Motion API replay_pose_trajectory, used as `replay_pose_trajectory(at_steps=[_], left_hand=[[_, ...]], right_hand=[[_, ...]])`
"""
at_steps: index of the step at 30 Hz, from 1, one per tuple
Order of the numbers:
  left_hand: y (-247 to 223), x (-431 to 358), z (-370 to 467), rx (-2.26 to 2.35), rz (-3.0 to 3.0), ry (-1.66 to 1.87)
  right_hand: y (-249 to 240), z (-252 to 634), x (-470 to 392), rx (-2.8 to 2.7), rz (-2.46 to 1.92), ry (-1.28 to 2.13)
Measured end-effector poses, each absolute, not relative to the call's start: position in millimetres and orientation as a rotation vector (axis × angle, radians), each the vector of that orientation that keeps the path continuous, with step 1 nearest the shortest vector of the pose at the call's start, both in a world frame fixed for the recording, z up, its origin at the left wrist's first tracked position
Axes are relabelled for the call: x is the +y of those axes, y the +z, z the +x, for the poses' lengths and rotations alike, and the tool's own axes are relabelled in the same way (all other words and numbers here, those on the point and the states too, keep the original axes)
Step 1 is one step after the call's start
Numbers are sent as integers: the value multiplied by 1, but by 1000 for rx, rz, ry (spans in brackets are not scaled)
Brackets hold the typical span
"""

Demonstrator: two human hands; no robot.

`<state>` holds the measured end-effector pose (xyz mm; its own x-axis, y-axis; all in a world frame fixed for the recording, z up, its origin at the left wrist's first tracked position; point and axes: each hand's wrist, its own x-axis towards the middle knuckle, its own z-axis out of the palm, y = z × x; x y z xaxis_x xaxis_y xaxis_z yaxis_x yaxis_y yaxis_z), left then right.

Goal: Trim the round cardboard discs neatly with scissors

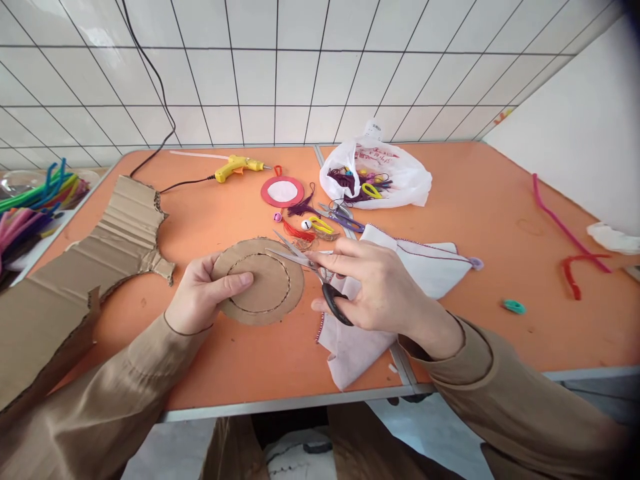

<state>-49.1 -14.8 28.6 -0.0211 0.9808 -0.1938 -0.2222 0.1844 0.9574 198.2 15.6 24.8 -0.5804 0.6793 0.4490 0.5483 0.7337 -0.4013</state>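
Observation:
A round cardboard disc (265, 287) with a smaller circle scored or cut inside it is held over the table. My left hand (205, 290) pinches its left side, thumb on top and fingers hidden beneath. In my right hand (373, 283) are scissors (327, 290) with black handles. Their blades are parted and lie over the disc's upper right part, near the inner circle's line. I cannot tell whether a blade goes through the cardboard. Under my right hand lies a white cloth (357, 357) with dark red stitched edging.
Torn corrugated cardboard (90, 260) covers the left side. Behind the disc are a yellow glue gun (237, 168), a red ring with a white centre (283, 191), purple-handled scissors (345, 219) and a plastic bag (400, 177) of tassels. Pipe cleaners (555, 217) lie at right.

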Motion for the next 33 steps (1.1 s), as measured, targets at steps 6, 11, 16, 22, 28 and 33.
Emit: replay_pose_trajectory(at_steps=[6, 11, 16, 22, 28, 33], left_hand=[[28, -14, -49, 1170, 895, 1165], [28, -14, -51, 1197, 917, 1147], [29, -14, -51, 1217, 933, 1158], [29, -14, -49, 1225, 886, 1180], [28, -13, -50, 1230, 891, 1163], [28, -14, -51, 1220, 887, 1153]], right_hand=[[25, 198, 15, -2356, -931, 232], [25, 197, 14, -2357, -935, 179], [26, 198, 14, -2361, -958, 133], [24, 199, 14, -2378, -940, 65], [24, 199, 14, -2389, -951, 80], [24, 199, 14, -2373, -935, 137]])
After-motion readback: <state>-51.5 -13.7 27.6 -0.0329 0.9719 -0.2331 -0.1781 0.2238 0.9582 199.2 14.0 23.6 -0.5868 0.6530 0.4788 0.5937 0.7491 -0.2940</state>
